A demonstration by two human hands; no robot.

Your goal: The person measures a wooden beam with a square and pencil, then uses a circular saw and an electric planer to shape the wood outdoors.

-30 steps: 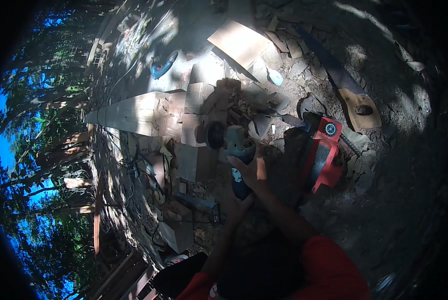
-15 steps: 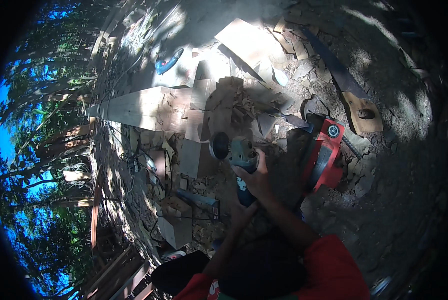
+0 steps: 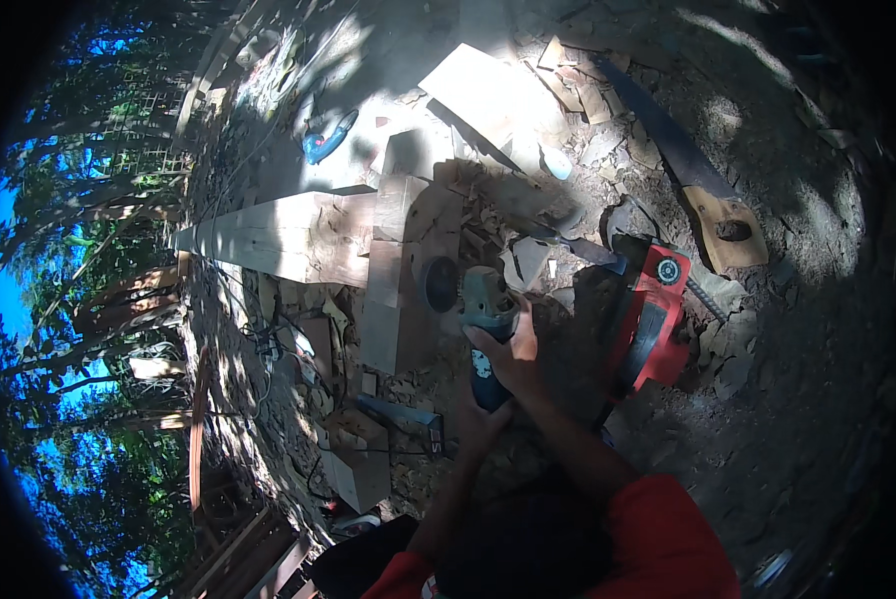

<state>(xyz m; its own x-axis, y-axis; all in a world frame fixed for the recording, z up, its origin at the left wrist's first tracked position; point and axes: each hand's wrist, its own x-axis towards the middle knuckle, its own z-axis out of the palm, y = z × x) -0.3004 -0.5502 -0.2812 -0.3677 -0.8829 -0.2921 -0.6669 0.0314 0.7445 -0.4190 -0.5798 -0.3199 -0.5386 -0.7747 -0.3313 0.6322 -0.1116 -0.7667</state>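
Both my hands hold an angle grinder (image 3: 486, 298) with a greenish-grey head and a dark teal body. Around the body just behind the head wraps my right hand (image 3: 515, 351). My left hand (image 3: 484, 421) grips the rear end, its fingers partly hidden. The round dark disc (image 3: 438, 285) on the grinder's left side overlaps the right face of a squared timber (image 3: 395, 290); whether it touches cannot be made out. A long pale timber (image 3: 288, 235) runs left from this piece, meeting it crosswise.
Right of the grinder lies a red tool case or level-like tool (image 3: 648, 334), with a wooden-handled handsaw (image 3: 723, 225) beyond. A chisel (image 3: 593, 252), a blue power tool (image 3: 330, 138), a bright board (image 3: 478, 90), a blue-handled tool (image 3: 398, 411) and wood scraps lie on the ground.
The view has shifted slightly, so the timbers sit a little lower. The disc now shows a rounder face over the timber's side. Both hands keep their grip on the grinder.
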